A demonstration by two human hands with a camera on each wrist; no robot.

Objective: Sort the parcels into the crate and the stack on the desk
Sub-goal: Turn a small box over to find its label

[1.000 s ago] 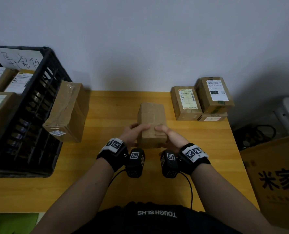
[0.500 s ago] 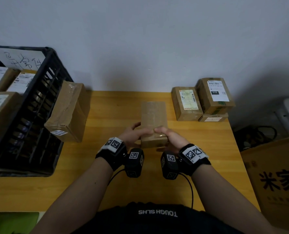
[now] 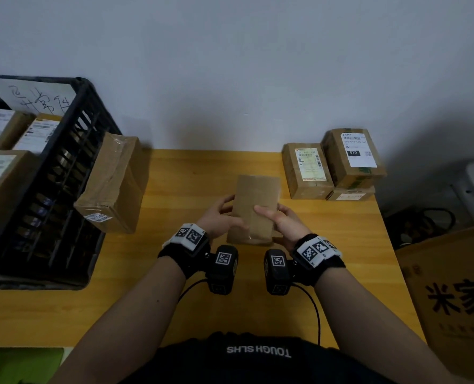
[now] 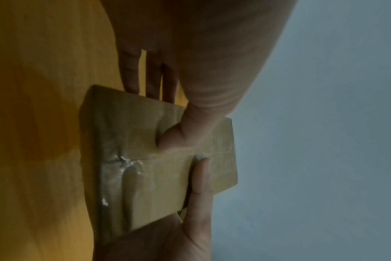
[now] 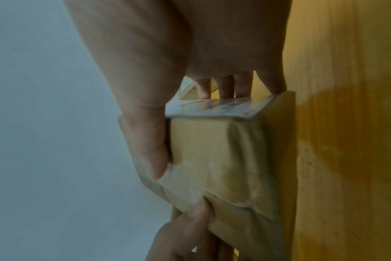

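While both hands close on it from either side, we see the small plain brown cardboard parcel (image 3: 255,209) held just above the yellow wooden tabletop (image 3: 174,189), in front of the person's chest. The left hand (image 3: 220,217) has a closed grip on the parcel's left edge: its thumb (image 4: 179,136) presses on the upper face, and its fingers (image 4: 154,79) curl underneath. The right hand (image 3: 281,221) grips the right edge the same way, with its thumb (image 5: 150,146) on top and its fingers (image 5: 225,86) below. Clear tape wrinkles across the near end of the parcel.

To the left, a large taped brown carton (image 3: 113,184) leans against the black plastic crate (image 3: 64,176), which holds several labelled parcels. At the far right corner of the tabletop stands the stack of brown labelled boxes (image 3: 332,164), well apart from the held parcel. A big yellow printed carton (image 3: 457,300) stands beside the tabletop on the right.
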